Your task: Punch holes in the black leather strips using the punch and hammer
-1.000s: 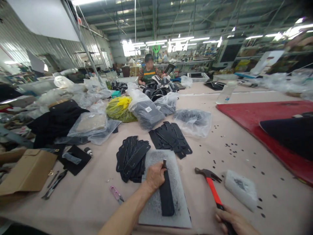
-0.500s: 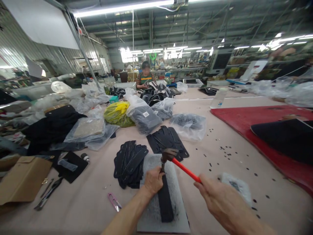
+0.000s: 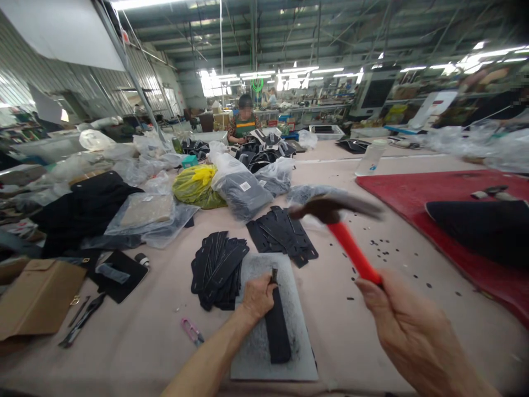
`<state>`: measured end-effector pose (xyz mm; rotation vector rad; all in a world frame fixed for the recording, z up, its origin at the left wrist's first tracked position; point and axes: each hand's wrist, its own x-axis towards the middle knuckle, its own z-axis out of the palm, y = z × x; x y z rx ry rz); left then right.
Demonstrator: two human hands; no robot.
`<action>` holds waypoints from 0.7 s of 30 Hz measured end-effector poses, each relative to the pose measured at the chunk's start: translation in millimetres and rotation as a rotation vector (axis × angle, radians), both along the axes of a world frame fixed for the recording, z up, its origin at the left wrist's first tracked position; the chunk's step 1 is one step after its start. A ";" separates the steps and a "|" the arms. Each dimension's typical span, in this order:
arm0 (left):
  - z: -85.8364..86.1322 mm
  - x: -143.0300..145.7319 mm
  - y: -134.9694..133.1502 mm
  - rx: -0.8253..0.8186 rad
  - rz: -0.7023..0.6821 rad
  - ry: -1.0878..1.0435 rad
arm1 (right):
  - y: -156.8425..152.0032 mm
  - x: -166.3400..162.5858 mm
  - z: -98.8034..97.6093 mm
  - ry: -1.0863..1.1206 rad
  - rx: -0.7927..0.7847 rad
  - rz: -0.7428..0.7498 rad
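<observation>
Head camera: A worker's left hand (image 3: 258,298) grips an upright metal punch (image 3: 274,274) at the far end of a black strip (image 3: 278,333), whose long axis runs away from the wearer along a gray board (image 3: 302,344), while the right hand (image 3: 407,320) clamps a hammer (image 3: 355,253) aloft, its red handle slanting up and leftward, claw to the right. Black pieces (image 3: 219,270) lie piled on the pale pink counter (image 3: 136,347) in a metal-roofed workshop, another person (image 3: 245,121) beyond the bags (image 3: 243,190).
</observation>
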<state>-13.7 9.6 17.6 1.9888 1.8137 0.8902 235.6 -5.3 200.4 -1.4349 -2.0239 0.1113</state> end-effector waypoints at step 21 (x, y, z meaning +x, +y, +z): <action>-1.8 -3.0 0.2 -0.051 0.045 0.003 | -5.0 10.0 -140.3 -0.332 -0.286 -0.080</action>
